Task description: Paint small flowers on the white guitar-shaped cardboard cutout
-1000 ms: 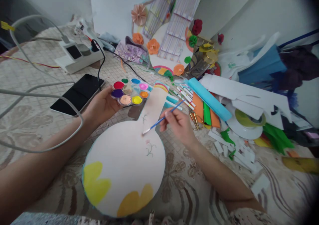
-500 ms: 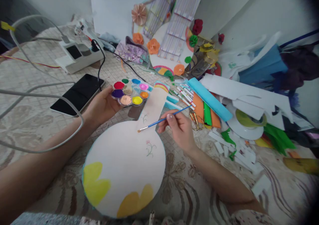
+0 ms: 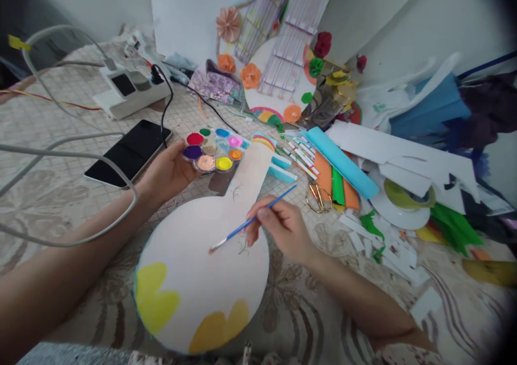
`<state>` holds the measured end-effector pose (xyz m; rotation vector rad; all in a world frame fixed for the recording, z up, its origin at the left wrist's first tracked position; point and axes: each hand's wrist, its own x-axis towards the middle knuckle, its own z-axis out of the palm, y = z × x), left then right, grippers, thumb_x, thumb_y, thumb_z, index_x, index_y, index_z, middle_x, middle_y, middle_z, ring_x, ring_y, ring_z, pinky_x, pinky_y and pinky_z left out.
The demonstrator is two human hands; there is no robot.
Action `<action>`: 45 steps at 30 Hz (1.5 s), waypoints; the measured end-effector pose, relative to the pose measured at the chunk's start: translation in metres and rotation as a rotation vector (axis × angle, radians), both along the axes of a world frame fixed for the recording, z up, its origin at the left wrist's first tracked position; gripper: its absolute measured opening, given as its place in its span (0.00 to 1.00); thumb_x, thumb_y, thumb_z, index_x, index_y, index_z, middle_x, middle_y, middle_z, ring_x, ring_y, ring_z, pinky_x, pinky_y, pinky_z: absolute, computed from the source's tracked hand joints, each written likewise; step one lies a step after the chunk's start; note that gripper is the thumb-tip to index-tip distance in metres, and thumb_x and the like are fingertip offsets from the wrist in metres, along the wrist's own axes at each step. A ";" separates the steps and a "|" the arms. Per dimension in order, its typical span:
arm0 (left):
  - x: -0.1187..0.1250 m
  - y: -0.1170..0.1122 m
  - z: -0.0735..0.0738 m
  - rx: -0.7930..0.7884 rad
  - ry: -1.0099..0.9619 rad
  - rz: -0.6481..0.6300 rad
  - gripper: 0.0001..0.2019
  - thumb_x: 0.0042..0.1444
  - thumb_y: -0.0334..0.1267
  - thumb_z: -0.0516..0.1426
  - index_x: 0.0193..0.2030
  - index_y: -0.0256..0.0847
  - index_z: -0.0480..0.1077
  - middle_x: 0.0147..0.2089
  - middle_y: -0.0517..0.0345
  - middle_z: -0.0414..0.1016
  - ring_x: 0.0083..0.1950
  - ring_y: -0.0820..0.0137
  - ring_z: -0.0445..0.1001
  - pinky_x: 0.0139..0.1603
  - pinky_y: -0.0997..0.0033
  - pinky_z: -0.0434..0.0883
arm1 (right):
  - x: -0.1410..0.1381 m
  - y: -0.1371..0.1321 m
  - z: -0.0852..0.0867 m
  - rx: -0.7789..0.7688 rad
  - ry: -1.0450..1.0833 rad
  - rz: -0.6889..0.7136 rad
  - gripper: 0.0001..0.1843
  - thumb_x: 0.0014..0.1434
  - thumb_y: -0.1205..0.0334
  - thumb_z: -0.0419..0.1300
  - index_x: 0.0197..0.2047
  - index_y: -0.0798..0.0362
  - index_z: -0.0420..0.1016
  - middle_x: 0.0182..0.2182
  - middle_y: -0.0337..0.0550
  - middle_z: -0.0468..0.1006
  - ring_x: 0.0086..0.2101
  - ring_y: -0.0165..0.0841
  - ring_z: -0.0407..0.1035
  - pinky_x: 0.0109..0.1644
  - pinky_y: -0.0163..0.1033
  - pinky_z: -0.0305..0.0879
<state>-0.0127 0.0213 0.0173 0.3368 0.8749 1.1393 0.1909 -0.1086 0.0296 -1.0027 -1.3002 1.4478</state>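
Note:
My left hand [image 3: 175, 167] holds a clear flower-shaped paint palette [image 3: 209, 149] by its left edge, its wells filled with red, green, blue, pink, orange, yellow, peach and purple paint. In my right hand [image 3: 278, 226] is a thin blue paintbrush [image 3: 252, 219], pinched near its middle. The brown-tinged bristle tip points down at the white guitar-shaped cutout [image 3: 181, 241]; whether it touches I cannot tell. Yellow and orange petal shapes are painted along the cutout's lower rim, and a small rainbow crosses the top of its neck. Fine sprig drawings lie partly under my right hand.
A black-screened tablet [image 3: 129, 152] and a white power strip [image 3: 133, 93] with looping cables are at left. Gold scissors [image 3: 319, 197], a light-blue paper roll [image 3: 343, 161] and paper scraps [image 3: 398, 257] lie at right. A decorated guitar-like craft [image 3: 278, 93] stands behind.
My right hand has moved down and left, carrying the brush tip from near the neck's base to the middle of the round body. The left hand and palette stay almost still.

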 end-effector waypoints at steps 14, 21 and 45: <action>-0.002 0.002 -0.007 0.009 0.041 -0.046 0.17 0.68 0.35 0.44 0.47 0.33 0.72 0.38 0.53 0.82 0.38 0.68 0.80 0.38 0.69 0.77 | 0.029 0.023 0.011 0.224 -0.128 -0.247 0.10 0.67 0.57 0.56 0.38 0.53 0.73 0.25 0.37 0.79 0.23 0.29 0.76 0.28 0.34 0.75; -0.001 0.002 -0.010 0.014 0.036 -0.042 0.16 0.68 0.35 0.45 0.45 0.32 0.73 0.38 0.51 0.82 0.39 0.67 0.80 0.40 0.68 0.77 | 0.020 0.019 0.001 0.073 -0.117 0.009 0.14 0.65 0.53 0.58 0.36 0.55 0.74 0.23 0.38 0.78 0.23 0.29 0.77 0.28 0.34 0.76; -0.001 0.001 -0.007 -0.003 0.019 -0.051 0.18 0.68 0.35 0.43 0.50 0.31 0.71 0.37 0.50 0.83 0.38 0.66 0.82 0.38 0.68 0.78 | 0.037 0.035 0.002 0.002 -0.164 0.023 0.16 0.64 0.50 0.59 0.33 0.55 0.72 0.21 0.36 0.76 0.19 0.26 0.73 0.23 0.31 0.71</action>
